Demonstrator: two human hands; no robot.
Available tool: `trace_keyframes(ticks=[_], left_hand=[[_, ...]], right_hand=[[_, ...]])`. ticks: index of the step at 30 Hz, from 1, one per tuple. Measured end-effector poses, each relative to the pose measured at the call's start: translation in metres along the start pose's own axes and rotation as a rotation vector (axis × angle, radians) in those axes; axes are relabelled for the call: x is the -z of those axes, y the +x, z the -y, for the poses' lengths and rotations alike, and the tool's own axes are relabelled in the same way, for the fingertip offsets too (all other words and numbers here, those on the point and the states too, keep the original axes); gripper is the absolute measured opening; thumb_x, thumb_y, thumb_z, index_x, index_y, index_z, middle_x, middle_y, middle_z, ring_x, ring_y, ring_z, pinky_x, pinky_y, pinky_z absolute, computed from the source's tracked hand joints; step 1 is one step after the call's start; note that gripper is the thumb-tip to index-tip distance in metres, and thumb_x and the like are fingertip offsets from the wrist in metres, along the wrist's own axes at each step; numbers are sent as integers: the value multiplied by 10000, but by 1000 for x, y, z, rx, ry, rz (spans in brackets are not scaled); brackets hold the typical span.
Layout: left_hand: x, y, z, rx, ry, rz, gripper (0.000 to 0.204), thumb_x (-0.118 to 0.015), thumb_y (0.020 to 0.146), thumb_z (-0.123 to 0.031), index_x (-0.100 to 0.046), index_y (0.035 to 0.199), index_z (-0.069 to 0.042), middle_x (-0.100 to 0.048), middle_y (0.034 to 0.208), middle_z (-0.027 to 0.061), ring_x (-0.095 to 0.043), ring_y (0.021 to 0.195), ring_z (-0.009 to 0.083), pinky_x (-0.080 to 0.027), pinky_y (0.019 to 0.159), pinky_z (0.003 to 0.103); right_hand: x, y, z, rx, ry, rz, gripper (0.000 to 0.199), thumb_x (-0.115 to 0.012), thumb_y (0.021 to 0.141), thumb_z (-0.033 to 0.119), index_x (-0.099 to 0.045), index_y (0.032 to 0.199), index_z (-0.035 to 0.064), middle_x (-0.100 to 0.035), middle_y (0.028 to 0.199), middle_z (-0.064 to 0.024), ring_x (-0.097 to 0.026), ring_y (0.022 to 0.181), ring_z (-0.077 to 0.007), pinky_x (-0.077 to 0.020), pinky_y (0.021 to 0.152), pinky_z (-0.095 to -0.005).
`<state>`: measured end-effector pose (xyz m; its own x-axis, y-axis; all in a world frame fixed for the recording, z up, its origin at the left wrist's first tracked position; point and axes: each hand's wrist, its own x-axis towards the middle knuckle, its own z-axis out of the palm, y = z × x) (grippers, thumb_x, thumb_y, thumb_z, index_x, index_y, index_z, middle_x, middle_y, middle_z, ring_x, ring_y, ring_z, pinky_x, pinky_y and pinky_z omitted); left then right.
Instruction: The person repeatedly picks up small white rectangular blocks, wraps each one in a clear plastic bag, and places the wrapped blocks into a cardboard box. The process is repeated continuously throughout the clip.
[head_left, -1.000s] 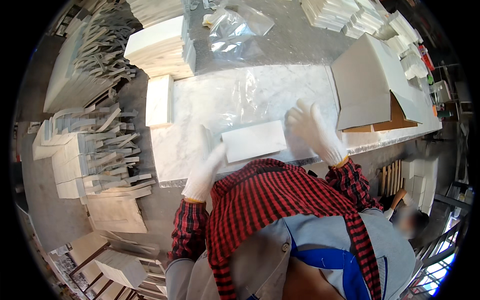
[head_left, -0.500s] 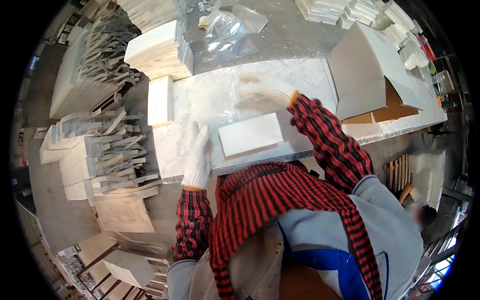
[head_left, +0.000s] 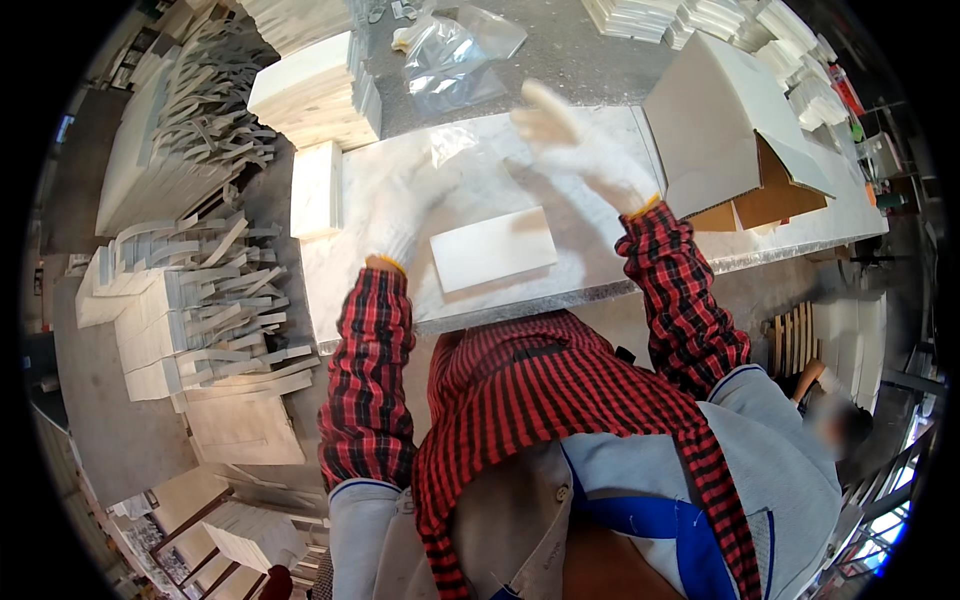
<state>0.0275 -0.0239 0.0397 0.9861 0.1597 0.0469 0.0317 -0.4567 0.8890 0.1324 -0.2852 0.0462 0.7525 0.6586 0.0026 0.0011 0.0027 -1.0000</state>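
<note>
While the white slab [head_left: 493,250] is lying flat on the table [head_left: 590,262], the right hand [head_left: 575,150] is hovering open; the left hand [head_left: 408,205] is blurring, grip unclear. Probably stiff, heavyish and brittle, the slab is suiting two-handed edge holds.

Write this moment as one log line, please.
left hand: blurred, near crumpled clear plastic | right hand: blurred, beyond slab | white slab: flat on tabletop, untouched

Your R: cardboard box [head_left: 700,140], brown inside, flap open twd you. Upper R: white slab stacks [head_left: 628,15]. Lower R: wood slats [head_left: 797,335], co-worker [head_left: 845,428] nr. Your L: white block stack [head_left: 145,325] w/ grey strips [head_left: 232,318], tan board [head_left: 245,432] below.
</note>
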Motion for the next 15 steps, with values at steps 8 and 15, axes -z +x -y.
trace_keyframes(ticks=[8,15], left_hand=[[8,38,-51,14,-509,-25,501,-818,894,-179,-664,1330,12,-763,1124,115,-701,1039,146,-539,922,277],[46,-33,-108,-99,-418,-16,538,-822,880,-157,-638,1363,-4,-770,1147,68,-715,1030,143,-538,958,288]], right_hand=[[-30,32,-35,-96,183,198,794,-782,915,216,-401,1573,-13,-628,1374,-167,-661,1163,-199,-547,987,-336],[-20,-17,48,92,241,144,541,-774,915,134,-602,1411,6,-743,1108,-93,-714,1011,-169,-582,901,-323]])
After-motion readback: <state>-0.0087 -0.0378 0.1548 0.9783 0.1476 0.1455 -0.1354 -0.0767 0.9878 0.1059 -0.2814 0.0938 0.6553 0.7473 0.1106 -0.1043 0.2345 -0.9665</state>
